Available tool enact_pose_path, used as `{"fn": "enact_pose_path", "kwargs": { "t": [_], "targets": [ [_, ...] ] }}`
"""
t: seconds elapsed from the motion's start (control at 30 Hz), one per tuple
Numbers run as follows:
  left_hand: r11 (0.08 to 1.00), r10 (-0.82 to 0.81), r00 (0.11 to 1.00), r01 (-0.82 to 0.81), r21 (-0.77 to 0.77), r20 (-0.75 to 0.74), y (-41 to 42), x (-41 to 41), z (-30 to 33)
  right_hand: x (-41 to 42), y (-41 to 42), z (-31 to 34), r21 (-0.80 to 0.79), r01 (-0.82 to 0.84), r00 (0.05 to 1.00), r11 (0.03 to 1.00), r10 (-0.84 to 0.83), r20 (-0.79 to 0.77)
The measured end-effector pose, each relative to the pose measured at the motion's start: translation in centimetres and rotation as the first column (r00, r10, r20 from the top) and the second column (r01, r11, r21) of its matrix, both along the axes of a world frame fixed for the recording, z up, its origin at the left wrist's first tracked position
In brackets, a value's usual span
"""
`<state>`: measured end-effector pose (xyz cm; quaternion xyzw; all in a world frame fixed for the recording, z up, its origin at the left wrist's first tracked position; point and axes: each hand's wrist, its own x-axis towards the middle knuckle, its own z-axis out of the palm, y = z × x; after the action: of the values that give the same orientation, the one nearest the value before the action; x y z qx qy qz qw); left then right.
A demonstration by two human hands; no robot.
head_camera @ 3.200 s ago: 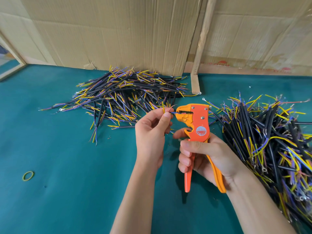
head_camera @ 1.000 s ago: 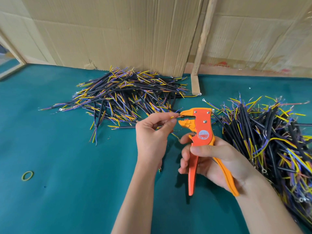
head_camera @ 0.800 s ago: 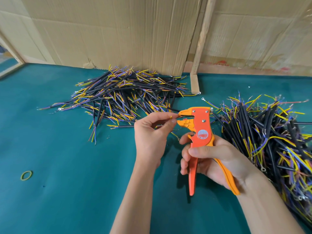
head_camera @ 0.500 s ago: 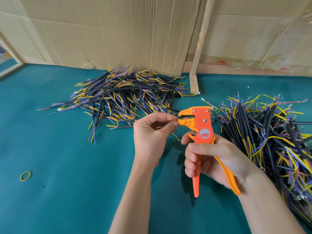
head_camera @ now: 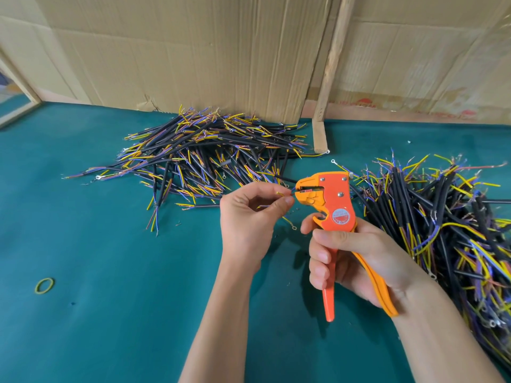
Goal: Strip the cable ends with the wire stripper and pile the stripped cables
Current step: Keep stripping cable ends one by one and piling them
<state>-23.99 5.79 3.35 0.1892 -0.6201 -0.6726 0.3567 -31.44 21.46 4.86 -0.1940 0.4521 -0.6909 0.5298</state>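
Teal felt table (head_camera: pixel 110 313), cardboard wall (head_camera: pixel 193 56) behind, cable piles left (head_camera: pixel 204 153) and right (head_camera: pixel 442 222). Left hand (head_camera: pixel 249 217) pinches a thin wire (head_camera: pixel 284 193) right at the mouth of the orange wire stripper (head_camera: pixel 331 205), whose handles the right hand (head_camera: pixel 351 258) grips.

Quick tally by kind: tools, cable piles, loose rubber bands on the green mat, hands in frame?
Orange wire stripper: 1
Piles of black multi-core cables: 2, far pile, right pile
Yellow-green rubber band: 1
Hands: 2, left hand, right hand
Total: 6
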Motion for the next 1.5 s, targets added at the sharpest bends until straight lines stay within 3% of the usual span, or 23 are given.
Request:
{"fn": "enact_pose_path", "kwargs": {
  "t": [0.8, 1.27, 1.4, 1.5],
  "targets": [
    [1.000, 0.007, 1.000, -0.007, -0.016, 0.000, 0.0, 0.0, -0.1, 0.2, -0.3, 0.0, 0.027, 0.031, 0.999, 0.999, -0.031, -0.011],
    [0.996, 0.054, 0.998, -0.051, -0.077, 0.040, 0.1, -0.3, -0.7, 1.3, -1.0, 0.0, 0.045, 0.149, 0.988, 0.988, -0.147, -0.054],
    [0.992, 0.112, 0.994, -0.110, -0.064, 0.022, 0.2, -0.3, -0.7, 1.3, -0.8, -0.1, -0.014, 0.103, 0.995, 0.995, -0.104, -0.001],
    [0.983, 0.181, 0.984, -0.181, -0.016, 0.003, 0.0, -0.2, -0.3, 1.1, -0.8, -0.4, -0.055, 0.165, 0.984, 0.985, -0.161, 0.071]
  ]
}}
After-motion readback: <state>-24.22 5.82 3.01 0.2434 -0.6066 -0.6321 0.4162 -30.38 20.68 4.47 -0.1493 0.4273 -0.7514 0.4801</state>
